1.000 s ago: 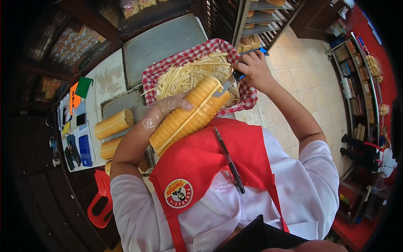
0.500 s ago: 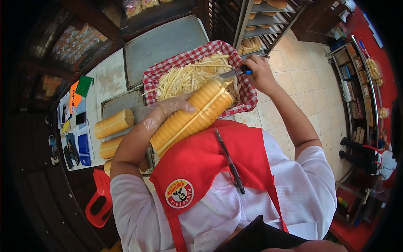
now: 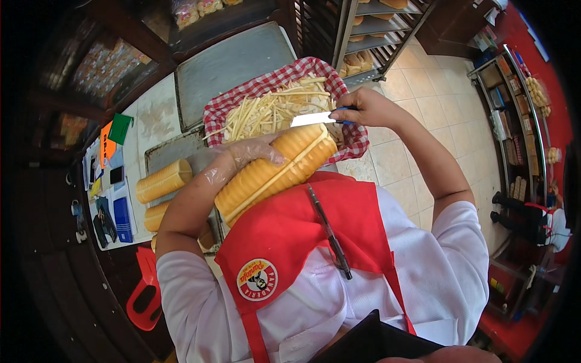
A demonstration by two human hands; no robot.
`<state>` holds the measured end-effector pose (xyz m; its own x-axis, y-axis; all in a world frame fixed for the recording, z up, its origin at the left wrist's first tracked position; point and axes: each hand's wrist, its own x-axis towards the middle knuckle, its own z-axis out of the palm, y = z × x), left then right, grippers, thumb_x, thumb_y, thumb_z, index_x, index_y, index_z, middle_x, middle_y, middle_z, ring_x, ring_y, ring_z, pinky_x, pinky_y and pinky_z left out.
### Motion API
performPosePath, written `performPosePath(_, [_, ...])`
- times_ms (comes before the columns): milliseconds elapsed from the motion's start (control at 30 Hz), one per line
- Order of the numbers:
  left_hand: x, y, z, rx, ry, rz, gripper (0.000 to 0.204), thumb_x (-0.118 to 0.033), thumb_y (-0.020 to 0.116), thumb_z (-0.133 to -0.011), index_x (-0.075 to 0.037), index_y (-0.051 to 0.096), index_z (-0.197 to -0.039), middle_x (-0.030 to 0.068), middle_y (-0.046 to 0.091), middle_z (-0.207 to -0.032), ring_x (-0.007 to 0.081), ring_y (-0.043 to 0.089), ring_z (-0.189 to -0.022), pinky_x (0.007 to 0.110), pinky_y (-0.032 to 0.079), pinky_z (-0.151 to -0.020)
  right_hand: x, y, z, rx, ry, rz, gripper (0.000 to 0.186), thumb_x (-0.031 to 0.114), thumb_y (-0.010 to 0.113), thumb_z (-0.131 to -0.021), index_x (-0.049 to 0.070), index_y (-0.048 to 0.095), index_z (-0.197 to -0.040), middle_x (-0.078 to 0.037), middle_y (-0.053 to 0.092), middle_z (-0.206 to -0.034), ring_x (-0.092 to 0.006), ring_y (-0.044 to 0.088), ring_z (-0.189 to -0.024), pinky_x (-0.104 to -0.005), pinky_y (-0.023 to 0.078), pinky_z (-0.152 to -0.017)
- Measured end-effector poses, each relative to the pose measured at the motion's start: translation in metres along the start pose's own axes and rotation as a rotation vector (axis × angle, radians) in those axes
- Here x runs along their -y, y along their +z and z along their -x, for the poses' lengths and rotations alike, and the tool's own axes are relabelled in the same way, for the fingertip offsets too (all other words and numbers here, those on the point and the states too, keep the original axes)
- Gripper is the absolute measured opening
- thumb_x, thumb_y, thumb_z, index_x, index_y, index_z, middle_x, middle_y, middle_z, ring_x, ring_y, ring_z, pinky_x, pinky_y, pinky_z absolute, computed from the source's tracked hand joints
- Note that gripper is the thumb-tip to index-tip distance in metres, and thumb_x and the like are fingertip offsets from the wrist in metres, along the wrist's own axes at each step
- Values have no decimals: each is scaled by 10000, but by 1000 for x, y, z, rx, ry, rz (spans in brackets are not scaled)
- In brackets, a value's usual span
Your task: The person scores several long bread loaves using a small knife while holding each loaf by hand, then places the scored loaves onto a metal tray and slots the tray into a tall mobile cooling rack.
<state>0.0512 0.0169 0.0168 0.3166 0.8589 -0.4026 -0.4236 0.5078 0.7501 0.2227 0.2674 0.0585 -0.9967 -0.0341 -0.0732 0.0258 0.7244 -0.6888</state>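
A long, ridged golden loaf (image 3: 290,163) lies aslant against my apron, its far end over the near edge of a basket. Wrapped round its left side is my left hand (image 3: 254,151), in a clear plastic glove. My right hand (image 3: 366,109) is closed on the dark-blue handle of a knife (image 3: 311,119). The blade's broad, bright face shows just beyond the loaf's far end; whether it touches the loaf I cannot tell. Pale bread-crust strips (image 3: 260,112) fill the basket (image 3: 218,121), which is lined with red-and-white checked cloth.
More ridged loaves (image 3: 163,180) rest on a metal tray at the left, partly behind my left arm. A large bare tray (image 3: 233,66) lies behind the basket. A bread rack (image 3: 369,45) stands beyond. Papers, a phone (image 3: 116,175) and a red chair (image 3: 145,293) are farther left.
The knife has turned, so its blade now shows broad side up. A loose piece at the loaf's far end no longer shows there. My left hand and the loaf have hardly moved.
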Motion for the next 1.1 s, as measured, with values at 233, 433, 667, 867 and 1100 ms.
performPosePath(233, [7,-8,0,-40,-78,-5,959,-121,703,-627,-62,240,-1464,127,457,-1362,237,436,-1253,312,296,-1068,-10,-3,0,101,-32,25,289,280,659,-861,-7,652,-833,-111,564,-623,-192,532,-572,-329,426,-569])
performPosePath(433, [-3,5,1,-2,-76,-18,960,-110,706,-625,-60,240,-1462,124,464,-1354,224,434,-1252,308,290,-1068,-27,-6,10,189,39,-142,345,354,668,-841,11,676,-806,-106,583,-616,-182,539,-565,-334,413,-547])
performPosePath(667, [13,-13,-2,-25,-72,-79,969,-114,715,-606,-44,252,-1454,141,464,-1348,226,427,-1253,295,268,-1073,-29,4,2,186,-112,-200,323,338,676,-837,16,682,-808,-69,583,-601,-146,513,-551,-318,405,-537])
performPosePath(867, [6,-5,4,-2,1,-169,900,-182,719,-623,-16,316,-1409,166,512,-1284,260,517,-1157,332,374,-1010,-34,-3,15,234,-60,-145,288,312,683,-835,24,688,-839,-48,581,-610,-119,498,-560,-290,405,-542])
performPosePath(1100, [5,0,14,46,50,212,832,-253,725,-641,9,388,-1355,191,564,-1210,284,593,-1050,369,460,-933,-15,-8,5,-31,349,-401,365,348,623,-875,-12,668,-923,-76,611,-659,-133,533,-595,-294,429,-577])
